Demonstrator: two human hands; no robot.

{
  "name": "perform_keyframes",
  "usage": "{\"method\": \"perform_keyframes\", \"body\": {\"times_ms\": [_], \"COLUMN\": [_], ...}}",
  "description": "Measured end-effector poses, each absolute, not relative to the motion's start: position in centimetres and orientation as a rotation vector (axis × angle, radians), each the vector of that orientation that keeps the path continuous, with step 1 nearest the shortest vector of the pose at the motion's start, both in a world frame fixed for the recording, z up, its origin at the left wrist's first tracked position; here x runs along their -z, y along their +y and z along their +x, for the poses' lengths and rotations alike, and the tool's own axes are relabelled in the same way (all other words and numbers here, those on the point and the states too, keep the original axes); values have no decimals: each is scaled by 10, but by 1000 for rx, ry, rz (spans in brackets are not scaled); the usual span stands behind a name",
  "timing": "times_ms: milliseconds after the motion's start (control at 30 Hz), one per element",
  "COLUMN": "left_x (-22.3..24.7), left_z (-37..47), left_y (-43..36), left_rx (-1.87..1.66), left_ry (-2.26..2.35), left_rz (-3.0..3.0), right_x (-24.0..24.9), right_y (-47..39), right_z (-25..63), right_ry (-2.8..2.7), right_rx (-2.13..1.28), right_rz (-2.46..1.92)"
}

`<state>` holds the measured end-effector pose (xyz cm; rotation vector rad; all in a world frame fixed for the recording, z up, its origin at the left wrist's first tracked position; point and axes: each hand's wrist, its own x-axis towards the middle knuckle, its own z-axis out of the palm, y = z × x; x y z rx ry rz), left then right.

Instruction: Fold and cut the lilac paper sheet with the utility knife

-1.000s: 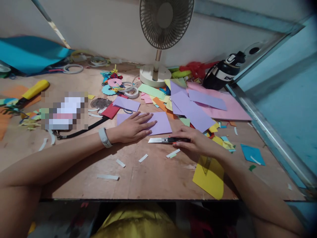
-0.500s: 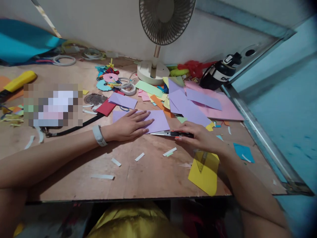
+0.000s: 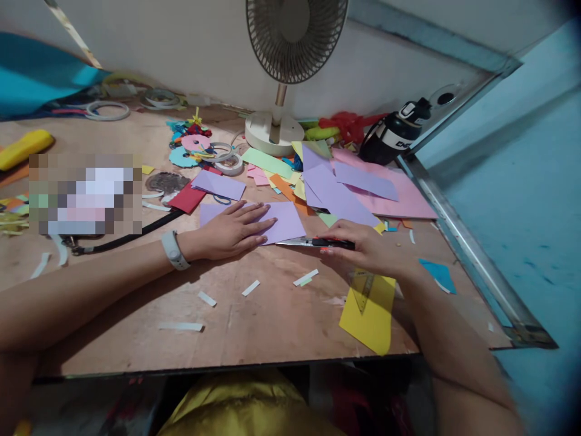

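My left hand (image 3: 236, 230) lies flat with its fingers spread on a purple paper sheet (image 3: 287, 219) in the middle of the table. Closed round the black handle of a cutter or scissors (image 3: 333, 243) is my right hand (image 3: 363, 245). The tool's pale, narrow blade lies along the sheet's near edge, pointing left toward my left fingertips. Which kind of tool it is, I cannot tell. Behind my left hand a smaller purple stack (image 3: 220, 184) rests on a red piece (image 3: 190, 197).
A fan (image 3: 275, 134) stands at the back, a black bottle (image 3: 394, 133) to its right. Purple sheets (image 3: 347, 197) overlap pink paper (image 3: 415, 204). Nearer are yellow paper (image 3: 370, 321) with a set square and several white strips (image 3: 181, 327). A strap (image 3: 131, 237) lies at left.
The whole view has shifted slightly, so most things appear further left. My hands keep nearly the same places at the purple sheet, and my right hand still holds the tool.
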<state>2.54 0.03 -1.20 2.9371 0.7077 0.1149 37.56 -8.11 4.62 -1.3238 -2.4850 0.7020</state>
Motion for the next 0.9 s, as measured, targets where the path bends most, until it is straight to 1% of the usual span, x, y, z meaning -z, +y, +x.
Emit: {"method": "perform_keyframes", "body": {"times_ms": [333, 633, 900], "left_x": [11, 4, 10], "left_z": [26, 27, 27], "left_y": [0, -2, 0], "left_rx": [-129, -86, -132], "left_ry": [687, 728, 716], "left_rz": [2916, 2867, 2884], "right_x": [-55, -55, -58], "right_y": [-83, -87, -91], "right_z": [379, 379, 371], "right_ry": [-2477, -2449, -2389], "right_rx": [-650, -508, -394], "right_rz": [-1347, -1421, -1459]}}
